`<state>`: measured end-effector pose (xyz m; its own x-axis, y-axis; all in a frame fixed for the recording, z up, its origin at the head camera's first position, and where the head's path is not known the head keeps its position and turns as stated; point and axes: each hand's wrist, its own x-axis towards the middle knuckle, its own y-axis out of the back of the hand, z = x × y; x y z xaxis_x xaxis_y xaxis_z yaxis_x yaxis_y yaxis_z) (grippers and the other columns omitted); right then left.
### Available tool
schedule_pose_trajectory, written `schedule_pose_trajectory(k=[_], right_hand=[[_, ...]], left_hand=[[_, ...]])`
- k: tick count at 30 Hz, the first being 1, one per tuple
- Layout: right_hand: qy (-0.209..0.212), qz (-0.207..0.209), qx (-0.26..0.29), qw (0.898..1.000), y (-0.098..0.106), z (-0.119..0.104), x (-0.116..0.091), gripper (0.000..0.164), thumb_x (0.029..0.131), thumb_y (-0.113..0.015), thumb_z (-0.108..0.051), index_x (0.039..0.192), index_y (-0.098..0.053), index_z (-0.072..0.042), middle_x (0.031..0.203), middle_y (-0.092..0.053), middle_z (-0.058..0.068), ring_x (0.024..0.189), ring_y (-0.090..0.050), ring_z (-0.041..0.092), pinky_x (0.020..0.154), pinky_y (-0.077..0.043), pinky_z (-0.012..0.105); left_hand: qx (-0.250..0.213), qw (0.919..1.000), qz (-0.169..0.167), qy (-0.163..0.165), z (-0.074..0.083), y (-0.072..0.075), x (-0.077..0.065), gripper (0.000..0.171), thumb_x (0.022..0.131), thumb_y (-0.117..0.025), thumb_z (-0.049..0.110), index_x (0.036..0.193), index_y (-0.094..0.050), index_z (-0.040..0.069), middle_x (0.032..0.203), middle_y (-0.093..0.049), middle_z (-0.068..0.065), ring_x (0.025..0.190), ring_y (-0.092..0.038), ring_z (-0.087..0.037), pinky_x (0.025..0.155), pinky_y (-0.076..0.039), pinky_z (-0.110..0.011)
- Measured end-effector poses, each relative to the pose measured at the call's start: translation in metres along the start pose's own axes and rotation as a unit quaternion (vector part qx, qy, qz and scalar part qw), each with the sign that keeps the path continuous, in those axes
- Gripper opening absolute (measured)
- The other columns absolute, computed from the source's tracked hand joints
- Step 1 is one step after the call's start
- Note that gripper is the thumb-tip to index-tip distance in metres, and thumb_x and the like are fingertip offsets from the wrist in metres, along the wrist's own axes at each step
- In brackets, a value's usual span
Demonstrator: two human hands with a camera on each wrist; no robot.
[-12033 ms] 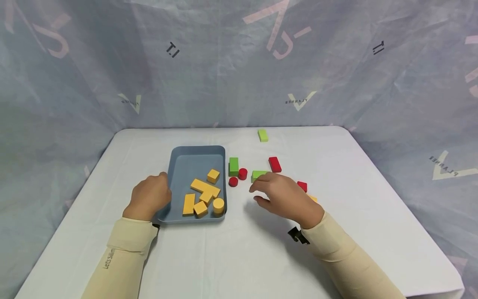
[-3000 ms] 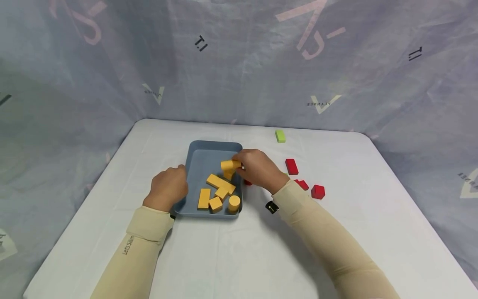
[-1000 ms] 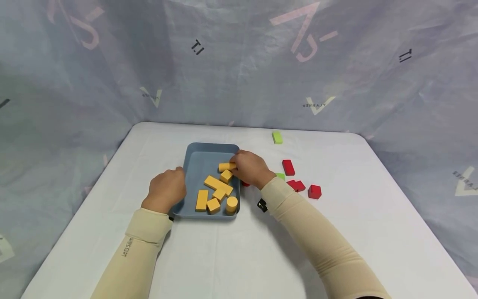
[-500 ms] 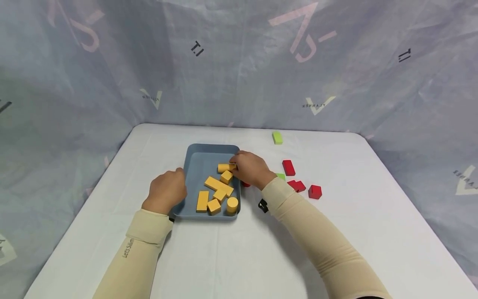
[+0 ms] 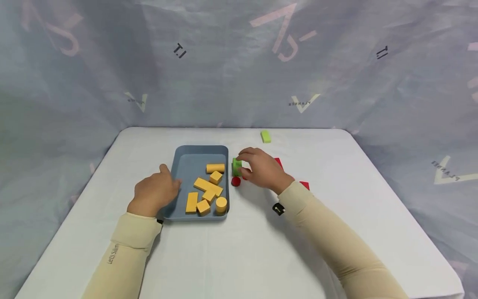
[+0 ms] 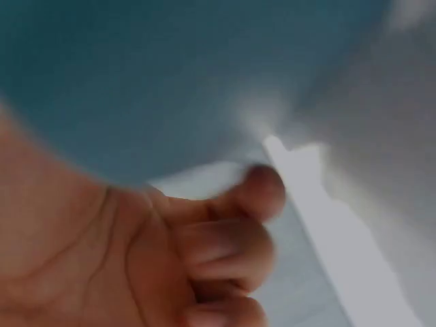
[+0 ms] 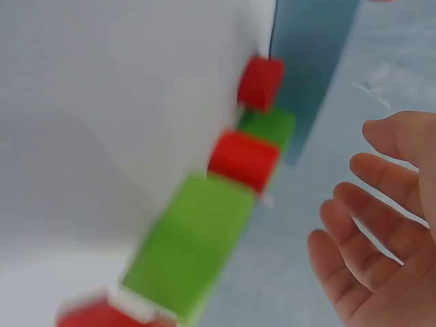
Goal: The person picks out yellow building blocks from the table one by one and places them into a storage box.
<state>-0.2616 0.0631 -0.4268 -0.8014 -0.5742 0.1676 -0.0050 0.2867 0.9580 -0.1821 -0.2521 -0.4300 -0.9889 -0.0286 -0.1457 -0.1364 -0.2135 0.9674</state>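
Observation:
A blue-grey tray (image 5: 201, 150) on the table holds several yellow blocks, among them a cylinder (image 5: 215, 168) lying on its side. My left hand (image 5: 154, 193) is at the tray's left rim, index finger raised and thumb apart over the inside; in the left wrist view its fingers (image 6: 225, 248) are loosely bent below the blurred tray wall (image 6: 170, 88). My right hand (image 5: 263, 168) hovers right of the tray with fingers spread and nothing between them, in front of a green block (image 5: 237, 167). In the right wrist view its palm is off to the side of red cylinders (image 7: 244, 160) and a light green block (image 7: 191, 242).
A red disc-like cylinder (image 5: 235, 181) lies by the tray's right wall. Partly behind my right hand and sleeve are red blocks (image 5: 305, 185). Farther back is a light green block (image 5: 265, 136). Grey printed cloth (image 5: 231, 74) hangs around the white table.
My right hand has let go of the yellow cylinder in the tray and moved right, fingers spreading. My left hand has loosened from the rim. Earlier, the right hand carried this cylinder into the tray.

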Motion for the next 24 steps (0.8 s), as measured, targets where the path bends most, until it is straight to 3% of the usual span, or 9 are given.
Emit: schedule_pose_trajectory(k=[2,4,7,8,10,13,16,24], right_hand=[[-0.009,0.014,-0.01,1.0,0.01,0.004,-0.008,0.045,0.098,-0.069,-0.034,0.139,-0.064,-0.014,0.148,-0.056,0.004,0.138,-0.051,0.025,0.112,-0.047,0.045],[-0.029,0.024,-0.026,0.999,0.021,0.006,-0.016,0.055,0.099,-0.067,-0.038,0.146,-0.057,-0.012,0.156,-0.049,0.006,0.145,-0.045,0.026,0.114,-0.044,0.046],[-0.055,0.037,-0.041,0.997,0.038,0.001,-0.026,0.07,0.099,-0.066,-0.043,0.156,-0.044,-0.008,0.164,-0.039,0.009,0.154,-0.033,0.029,0.119,-0.037,0.047],[-0.06,0.04,-0.046,0.996,0.042,-0.002,-0.028,0.073,0.1,-0.065,-0.045,0.157,-0.04,-0.007,0.166,-0.036,0.01,0.156,-0.03,0.03,0.121,-0.034,0.048],[-0.062,0.045,-0.054,0.996,0.046,-0.009,-0.03,0.079,0.1,-0.062,-0.048,0.16,-0.034,-0.005,0.168,-0.031,0.013,0.158,-0.023,0.032,0.124,-0.028,0.049],[-0.06,0.046,-0.068,0.995,0.048,-0.017,-0.026,0.083,0.102,-0.057,-0.052,0.162,-0.028,-0.002,0.17,-0.026,0.016,0.16,-0.016,0.035,0.125,-0.024,0.053],[-0.069,0.039,-0.08,0.994,0.047,-0.022,-0.023,0.087,0.102,-0.055,-0.055,0.163,-0.024,-0.001,0.17,-0.022,0.019,0.16,-0.013,0.038,0.123,-0.024,0.057],[-0.073,0.018,-0.082,0.994,0.046,-0.029,-0.019,0.088,0.103,-0.051,-0.059,0.163,-0.023,-0.001,0.17,-0.019,0.021,0.16,-0.012,0.038,0.123,-0.026,0.056]], left_hand=[[0.012,0.9993,0.03,-0.02,0.006,0.005,-0.002,0.064,0.107,-0.05,0.038,0.141,-0.038,-0.015,0.11,-0.063,-0.027,0.086,-0.066,-0.041,0.071,-0.051,-0.053],[0.017,0.9962,0.07,-0.048,0.017,0.013,-0.002,0.069,0.106,-0.051,0.038,0.152,-0.033,-0.01,0.142,-0.05,-0.031,0.114,-0.059,-0.048,0.093,-0.046,-0.061],[0.032,0.9888,0.11,-0.097,0.042,0.026,0.001,0.078,0.108,-0.047,0.043,0.163,-0.015,-0.003,0.166,-0.02,-0.028,0.145,-0.034,-0.051,0.116,-0.026,-0.066],[0.033,0.9867,0.114,-0.111,0.051,0.03,0.003,0.081,0.108,-0.044,0.045,0.164,-0.007,-0.001,0.171,-0.008,-0.026,0.151,-0.024,-0.05,0.121,-0.019,-0.066],[0.043,0.982,0.118,-0.141,0.068,0.036,0.006,0.083,0.108,-0.04,0.051,0.165,-0.003,0.003,0.172,0.003,-0.022,0.157,-0.013,-0.046,0.124,-0.011,-0.064],[0.057,0.9788,0.104,-0.167,0.089,0.04,0.011,0.086,0.107,-0.037,0.056,0.165,0.001,0.005,0.173,0.009,-0.018,0.16,-0.009,-0.04,0.125,-0.01,-0.063],[0.061,0.9798,0.087,-0.17,0.103,0.043,0.014,0.088,0.106,-0.038,0.058,0.165,0.001,0.005,0.173,0.006,-0.017,0.161,-0.009,-0.036,0.126,-0.009,-0.062],[0.069,0.9866,0.009,-0.147,0.113,0.044,0.016,0.088,0.105,-0.036,0.06,0.165,-0.005,0.002,0.174,0.001,-0.017,0.161,-0.004,-0.037,0.126,-0.005,-0.062]])
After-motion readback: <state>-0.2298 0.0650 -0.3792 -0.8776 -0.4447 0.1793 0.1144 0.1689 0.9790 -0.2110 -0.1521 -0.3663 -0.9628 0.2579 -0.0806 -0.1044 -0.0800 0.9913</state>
